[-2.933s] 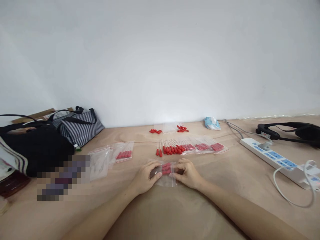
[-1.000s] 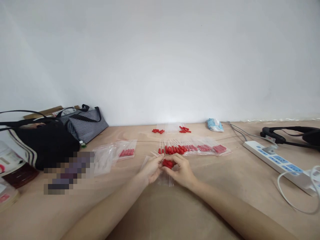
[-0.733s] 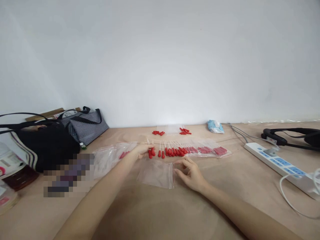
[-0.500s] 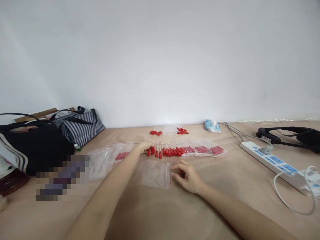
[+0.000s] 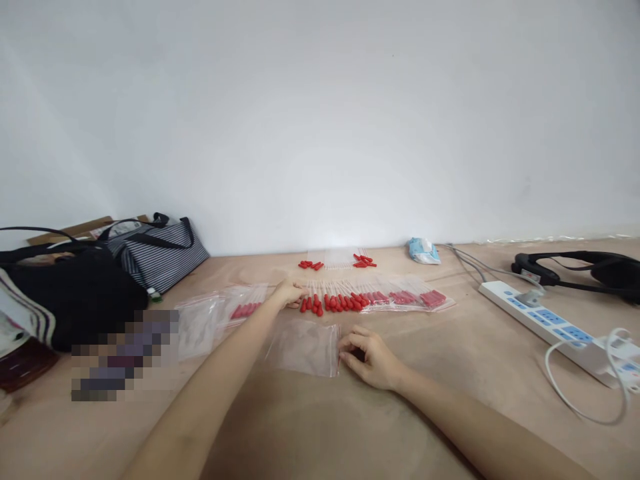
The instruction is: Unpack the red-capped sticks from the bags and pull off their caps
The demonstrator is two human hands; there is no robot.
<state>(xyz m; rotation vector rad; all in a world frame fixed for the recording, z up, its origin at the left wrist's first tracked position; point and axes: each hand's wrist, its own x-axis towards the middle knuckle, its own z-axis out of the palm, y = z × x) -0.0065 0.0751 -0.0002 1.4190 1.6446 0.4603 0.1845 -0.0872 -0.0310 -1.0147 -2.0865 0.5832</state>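
Observation:
A row of droppers with red bulbs and clear stems (image 5: pixel 345 302) lies across the middle of the table, bulbs toward me. At its left end is my left hand (image 5: pixel 289 293), fingers bent and apart beside the stems; I see nothing held in it. A clear zip bag (image 5: pixel 303 348) lies flat in front of the row. My right hand (image 5: pixel 373 357) rests at the bag's right edge, thumb and fingertips closed on its zip strip. Bagged droppers (image 5: pixel 433 299) continue the row to the right, and another bag with red-bulbed droppers (image 5: pixel 246 310) is partly behind my left forearm.
More clear bags (image 5: pixel 197 327) lie on the left, near a black bag (image 5: pixel 95 293) and a striped bag (image 5: pixel 163 257). By the wall are more red-bulbed droppers (image 5: pixel 365 261) and a blue-white packet (image 5: pixel 424 251). A power strip (image 5: pixel 545 320) with cables and a black headset (image 5: pixel 580 275) occupy the right.
My left hand has drawn slightly left, and the leftmost red bulbs now show apart from it, shifted a little to the right. My right hand and the zip bag have moved slightly left.

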